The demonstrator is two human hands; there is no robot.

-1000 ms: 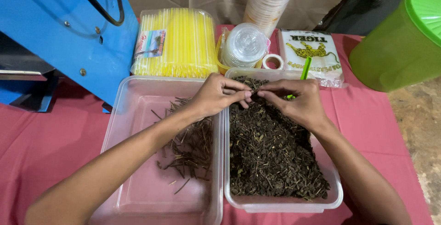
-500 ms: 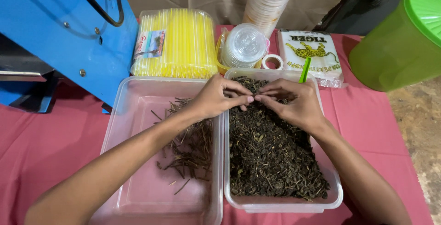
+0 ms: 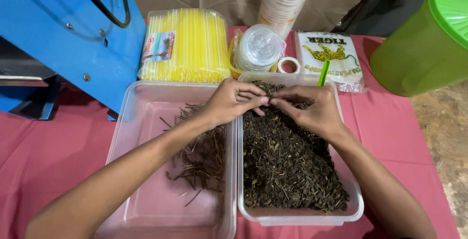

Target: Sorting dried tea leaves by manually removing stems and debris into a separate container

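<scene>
Two hands meet, fingertips touching, above far end of right tray (image 3: 358, 205). Our left hand (image 3: 229, 103) pinches with thumb and fingers closed; what it holds is too small for us to tell. Our right hand (image 3: 312, 109) also pinches, fingers in dried tea leaves (image 3: 287, 166) filling this tray. Left tray (image 3: 141, 170) just beside, holding loose stems (image 3: 202, 156). Beyond: pack of yellow straws (image 3: 187, 46), green jug (image 3: 426, 44).
</scene>
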